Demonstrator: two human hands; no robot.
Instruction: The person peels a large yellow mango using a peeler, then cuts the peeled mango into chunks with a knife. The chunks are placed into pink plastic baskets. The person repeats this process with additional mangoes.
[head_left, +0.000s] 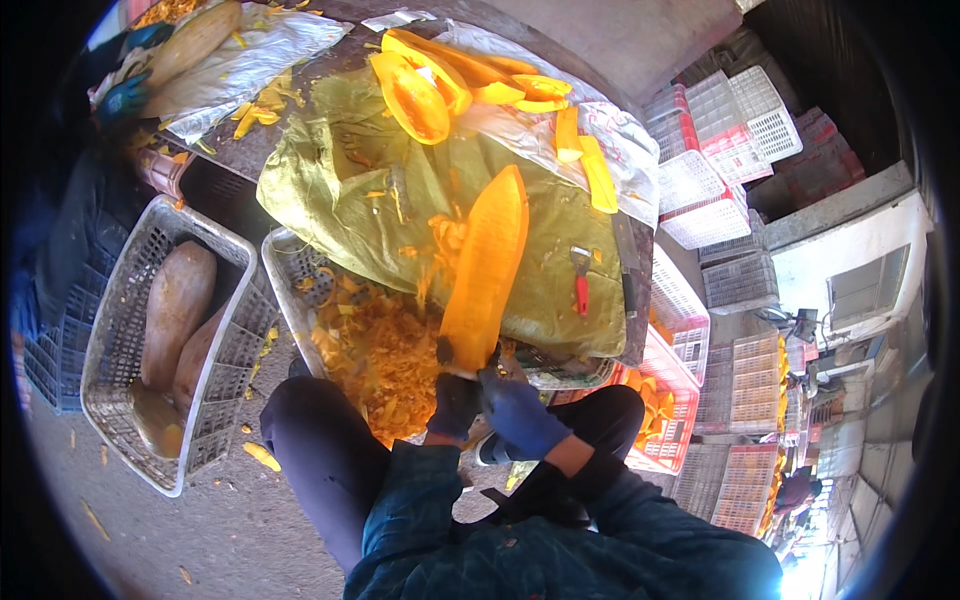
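A long piece of orange pumpkin (487, 270), its skin gone, slants up from my lap over the table edge. My left hand (456, 401), in a dark blue glove, grips its near end from the left. On the other side my gloved right hand (521, 412) closes around the same end, its fingers partly hidden. Under the piece spreads a yellow-green woven sack (555, 315). To the right on that sack lies a peeler (581, 281) with a red handle. A knife (627, 262) with a dark handle rests along the table's right edge.
Cut pumpkin halves (411, 97) lie at the table's back. Below the edge a crate holds orange peelings (375, 360). Whole pumpkins (176, 315) fill a crate at left. A red crate (664, 427) stands right. Another person's gloved hand (124, 97) touches a pumpkin (195, 41).
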